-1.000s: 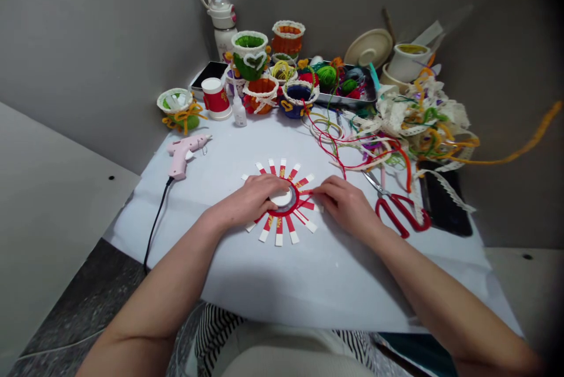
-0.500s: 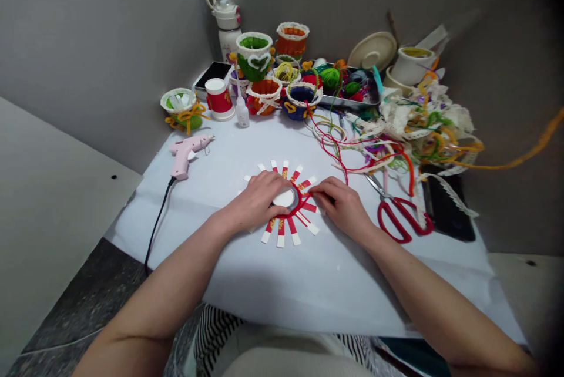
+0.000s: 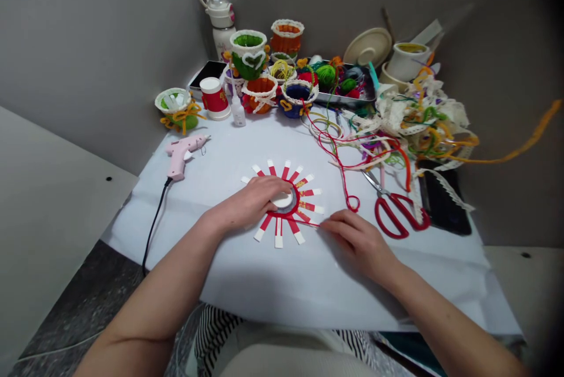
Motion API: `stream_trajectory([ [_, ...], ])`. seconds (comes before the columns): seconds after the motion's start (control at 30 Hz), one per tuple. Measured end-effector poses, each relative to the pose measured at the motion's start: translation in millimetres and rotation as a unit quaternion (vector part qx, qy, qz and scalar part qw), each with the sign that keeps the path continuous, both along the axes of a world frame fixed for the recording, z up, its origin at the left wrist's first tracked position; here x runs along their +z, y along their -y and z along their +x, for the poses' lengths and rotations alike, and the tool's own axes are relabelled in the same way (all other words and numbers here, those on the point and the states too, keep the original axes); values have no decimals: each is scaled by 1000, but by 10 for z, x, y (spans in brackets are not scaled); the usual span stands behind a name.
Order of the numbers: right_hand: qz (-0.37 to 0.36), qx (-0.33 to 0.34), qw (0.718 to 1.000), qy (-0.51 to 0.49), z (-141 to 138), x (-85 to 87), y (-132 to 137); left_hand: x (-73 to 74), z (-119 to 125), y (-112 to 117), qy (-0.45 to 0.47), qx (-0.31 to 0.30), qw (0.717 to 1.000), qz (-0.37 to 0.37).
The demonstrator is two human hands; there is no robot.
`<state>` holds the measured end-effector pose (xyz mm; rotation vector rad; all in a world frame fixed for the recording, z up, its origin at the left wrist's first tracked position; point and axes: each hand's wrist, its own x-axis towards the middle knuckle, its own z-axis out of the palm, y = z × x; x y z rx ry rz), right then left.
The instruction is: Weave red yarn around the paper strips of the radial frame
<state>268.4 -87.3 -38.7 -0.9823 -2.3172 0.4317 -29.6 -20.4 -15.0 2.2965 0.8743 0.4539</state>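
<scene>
A paper cup (image 3: 284,199), cut into red-and-white strips spread out like sun rays, lies flat on the white-covered table. My left hand (image 3: 247,201) rests over its left side, thumb and fingers gripping the round middle and hiding several strips. Red yarn (image 3: 306,222) is wound in a ring around that middle. Its free length runs taut to my right hand (image 3: 359,242), whose fingertips pinch it just right of the strips. Beyond my right hand, more of the strand loops loosely on the table and trails back to the dark blue yarn-covered cup (image 3: 299,99).
Red-handled scissors (image 3: 399,212) and a black phone (image 3: 444,198) lie at right. A pink glue gun (image 3: 180,157) with its cord is at left. Behind stand yarn-covered cups, a glue bottle (image 3: 238,111), a tray of yarn balls (image 3: 343,98) and a heap of lace scraps (image 3: 434,113).
My right hand has moved right and toward me, drawing the red yarn away from the ring. The cup has turned a little under my left hand. A yarn loop now lies beyond my right hand.
</scene>
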Motion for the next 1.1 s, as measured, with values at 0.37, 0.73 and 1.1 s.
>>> stream_trajectory([
  [0.37,17,-34,991,130,2,34,114,-27,-10,-14,-3,1,1000,0],
  [0.73,-47,-99,994,12,-297,23,-727,12,-2,-4,1,-2,1000,-1],
  [1.1,-69,-102,991,-45,-366,-84,-758,-3,78,70,-47,89,994,52],
])
